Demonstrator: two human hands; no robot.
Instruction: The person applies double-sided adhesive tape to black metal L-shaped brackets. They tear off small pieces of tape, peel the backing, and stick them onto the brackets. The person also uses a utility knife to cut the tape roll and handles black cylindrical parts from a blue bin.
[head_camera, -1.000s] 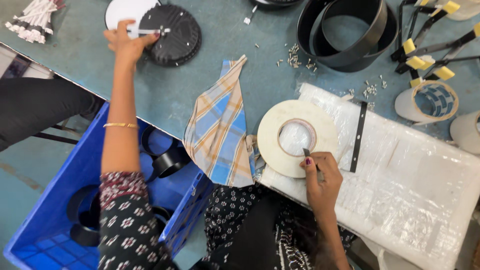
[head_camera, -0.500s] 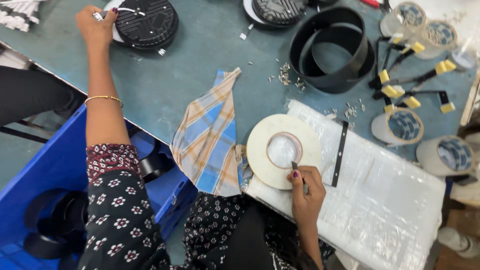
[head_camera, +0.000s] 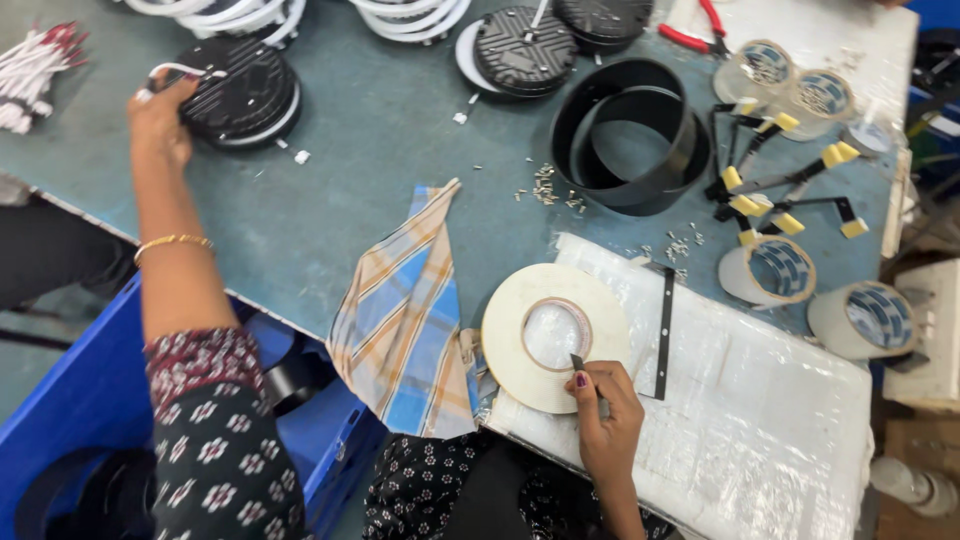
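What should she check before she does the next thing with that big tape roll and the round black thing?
1. Right hand rests at the white tape roll with a small dark tool: ok.
2. Tape roll lies flat on the plastic-wrapped sheet: ok.
3. Left hand touches the round black finned part: ok.
4. Grip on that part firm: cannot tell.
5. Loose small bits lie scattered on the table: not ok.
6. Checked cloth hangs over the table edge: not ok.
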